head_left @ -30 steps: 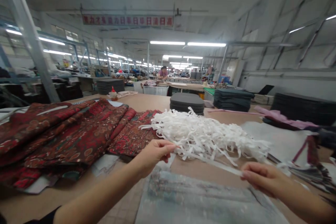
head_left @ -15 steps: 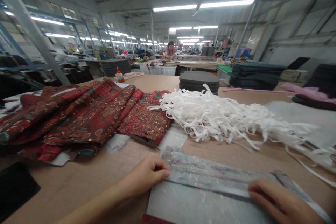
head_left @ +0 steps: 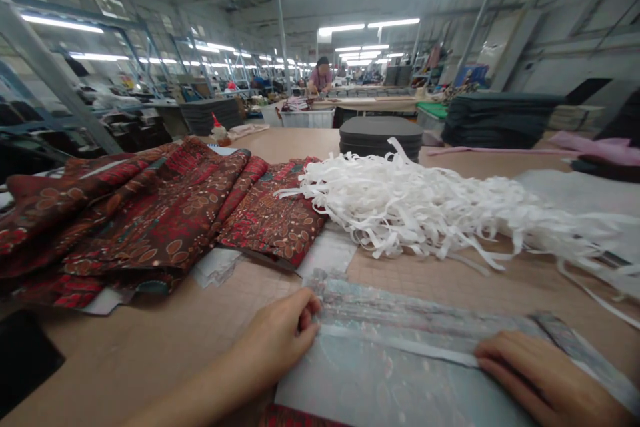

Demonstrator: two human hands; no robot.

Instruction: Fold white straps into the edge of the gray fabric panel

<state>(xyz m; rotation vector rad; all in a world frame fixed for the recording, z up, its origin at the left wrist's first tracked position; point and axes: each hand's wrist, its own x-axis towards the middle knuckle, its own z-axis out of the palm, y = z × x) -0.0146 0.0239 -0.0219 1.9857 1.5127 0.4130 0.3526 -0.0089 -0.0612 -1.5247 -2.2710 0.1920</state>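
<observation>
In front of me lies a grey-blue fabric panel [head_left: 400, 387], its pale side up, with a faint pattern showing through and folded layers along its far edge. A narrow white strip [head_left: 400, 342] runs across it between my hands. My left hand [head_left: 287, 323] pinches the strip's left end, finger and thumb together at the panel's left edge. At the other end, my right hand [head_left: 540, 373] has its fingers closed on the strip, resting on the fabric. A red patterned edge [head_left: 300, 417] shows beneath the panel at the bottom.
Brown-red patterned fabric [head_left: 165, 213] is heaped at the left. A tangled pile of white strips [head_left: 410, 203] spreads to the right. Behind stands a stack of dark grey pads [head_left: 380, 137], near a red-capped bottle [head_left: 219, 131]. A person [head_left: 320, 77] leans over a far table.
My view has tipped slightly downward. The white strip now lies flatter on the panel, and the dark shadow line along it has gone. Both hands keep nearly the same places.
</observation>
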